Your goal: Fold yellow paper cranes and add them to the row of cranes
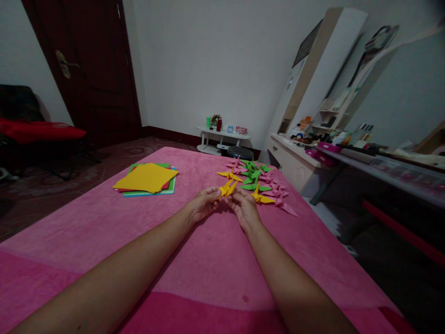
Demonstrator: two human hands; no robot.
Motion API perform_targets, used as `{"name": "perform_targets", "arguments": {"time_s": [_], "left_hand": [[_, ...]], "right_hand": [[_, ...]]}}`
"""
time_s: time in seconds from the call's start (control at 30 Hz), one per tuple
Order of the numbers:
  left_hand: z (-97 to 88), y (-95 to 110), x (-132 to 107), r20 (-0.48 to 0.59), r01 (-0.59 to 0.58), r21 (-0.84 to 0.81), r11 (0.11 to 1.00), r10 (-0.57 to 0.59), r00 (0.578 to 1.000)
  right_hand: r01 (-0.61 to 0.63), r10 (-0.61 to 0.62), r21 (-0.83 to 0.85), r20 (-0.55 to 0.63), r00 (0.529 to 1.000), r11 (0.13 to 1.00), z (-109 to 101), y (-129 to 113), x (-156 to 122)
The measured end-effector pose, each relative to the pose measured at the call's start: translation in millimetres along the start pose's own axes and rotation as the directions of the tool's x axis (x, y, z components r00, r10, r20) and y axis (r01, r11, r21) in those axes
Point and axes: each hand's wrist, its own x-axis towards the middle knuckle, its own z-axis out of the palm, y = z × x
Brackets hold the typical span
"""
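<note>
Between my two hands is a yellow folded paper crane (pixel 227 189), its points rising above my fingers. My left hand (pixel 206 203) pinches its left side, and my right hand (pixel 244 206) grips it from the right, with some fingertips hidden behind the paper. Just beyond lies another yellow crane (pixel 230 175). Close to the right of my right hand rests one more yellow crane (pixel 261 196). Green cranes (pixel 253 175) and pink cranes (pixel 278 190) sit in a cluster farther right, several of each colour.
A stack of coloured paper sheets (pixel 148 177), yellow on top, lies left on the pink cloth-covered table (pixel 194 260). Past the far edge stands a small white shelf (pixel 222 133) with ornaments. A cluttered dresser (pixel 295 157) is at the right, a red chair (pixel 41 129) at the left.
</note>
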Motion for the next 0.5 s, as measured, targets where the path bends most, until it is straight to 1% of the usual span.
{"name": "perform_targets", "arguments": {"time_s": [0.13, 0.2, 0.27, 0.37, 0.43, 0.5], "left_hand": [[0.7, 2, -1, -0.005, 0.002, -0.089, 0.996, -0.002, 1.000], [0.9, 2, -2, -0.003, 0.009, -0.092, 0.996, -0.009, 1.000], [-0.2, 3, -2, 0.018, 0.009, -0.048, 0.999, -0.008, 1.000], [-5.0, 4, -1, 0.071, -0.003, 0.077, 0.997, -0.002, 0.997], [-9.8, 6, 1, 0.080, 0.002, 0.149, 0.989, -0.014, 0.997], [-14.9, 9, 2, 0.059, 0.021, 0.205, 0.979, -0.033, 0.998]], "right_hand": [[0.011, -0.013, -0.029, -0.073, 0.997, 1.000, 0, 1, 0], [0.016, -0.017, -0.008, -0.068, 0.998, 1.000, -1, 1, 1], [-0.021, 0.021, 0.009, -0.002, 1.000, 1.000, -3, 0, 1], [-0.094, 0.095, -0.010, 0.106, 0.990, 0.995, -7, -3, 1], [-0.112, 0.114, -0.028, 0.109, 0.988, 0.993, -9, -3, 1], [-0.115, 0.117, -0.039, 0.062, 0.991, 0.993, -10, -2, 2]]}}
